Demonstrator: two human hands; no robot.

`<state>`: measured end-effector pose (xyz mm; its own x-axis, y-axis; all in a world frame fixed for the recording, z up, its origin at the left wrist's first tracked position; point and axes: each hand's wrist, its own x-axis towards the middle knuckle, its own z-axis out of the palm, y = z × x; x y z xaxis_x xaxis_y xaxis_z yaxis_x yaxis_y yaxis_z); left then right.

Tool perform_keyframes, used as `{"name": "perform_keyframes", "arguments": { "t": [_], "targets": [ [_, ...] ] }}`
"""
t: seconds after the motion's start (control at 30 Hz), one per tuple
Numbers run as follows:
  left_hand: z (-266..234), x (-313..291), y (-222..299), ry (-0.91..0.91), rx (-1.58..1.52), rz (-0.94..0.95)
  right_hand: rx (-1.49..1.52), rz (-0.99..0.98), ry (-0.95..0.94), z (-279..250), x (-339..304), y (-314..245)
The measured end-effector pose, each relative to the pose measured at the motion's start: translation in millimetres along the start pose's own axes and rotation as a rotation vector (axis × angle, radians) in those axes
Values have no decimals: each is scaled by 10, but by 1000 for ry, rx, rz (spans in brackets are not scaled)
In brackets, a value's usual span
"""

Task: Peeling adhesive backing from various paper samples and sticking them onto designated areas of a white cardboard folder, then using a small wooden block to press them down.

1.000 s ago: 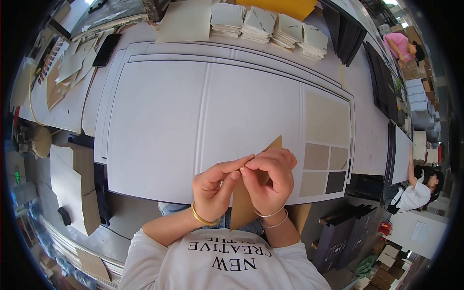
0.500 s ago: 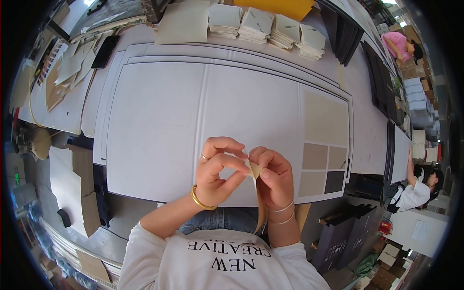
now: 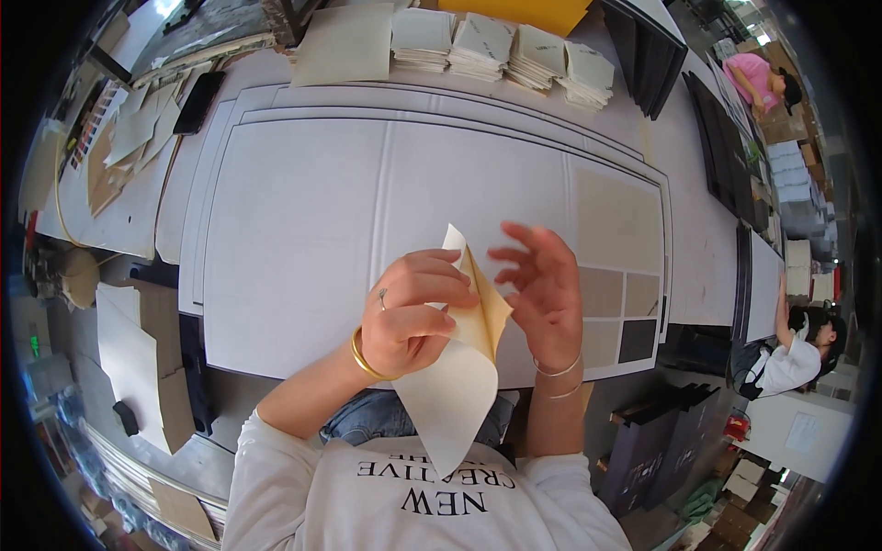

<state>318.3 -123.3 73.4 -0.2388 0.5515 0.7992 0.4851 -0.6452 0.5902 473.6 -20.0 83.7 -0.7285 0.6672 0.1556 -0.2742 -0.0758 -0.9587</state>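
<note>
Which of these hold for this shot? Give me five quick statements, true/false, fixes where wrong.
1. The left hand holds the sheet. True.
2. The right hand is clenched into a fist. False: its fingers are spread apart.
3. The phone lies to the right of the boards. False: it lies to their left.
4. Four paper stacks stand beyond the boards. True.
5. The dark square is at the top board's left end. False: it is at the right end.
</note>
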Motion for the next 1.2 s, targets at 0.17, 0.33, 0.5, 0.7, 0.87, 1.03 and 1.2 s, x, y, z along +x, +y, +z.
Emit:
{"name": "perform_keyframes", "arguments": {
  "t": [0.17,0.33,0.5,0.7,0.87,1.03,1.2],
  "targets": [
    [-7,9,1,-87,12,-28,-410,-292,-256,-41,268,-157],
    [-129,-62,-11,160,-42,-126,-53,-251,-3,-109,216,76],
    [-357,-54,-96,396,85,-368,549,89,571,-272,-62,370],
    [-827,-76,-62,203,291,-365,-14,-98,433,-590,-186,240],
    [-888,49,143,36,405,-268,-23,54,234,-627,-348,2],
    [-918,9,330,-37,384,-244,-272,31,292,-400,-372,-134],
    [-935,-59,424,-57,278,-292,-28,165,387,-335,-497,-285]
  ]
}}
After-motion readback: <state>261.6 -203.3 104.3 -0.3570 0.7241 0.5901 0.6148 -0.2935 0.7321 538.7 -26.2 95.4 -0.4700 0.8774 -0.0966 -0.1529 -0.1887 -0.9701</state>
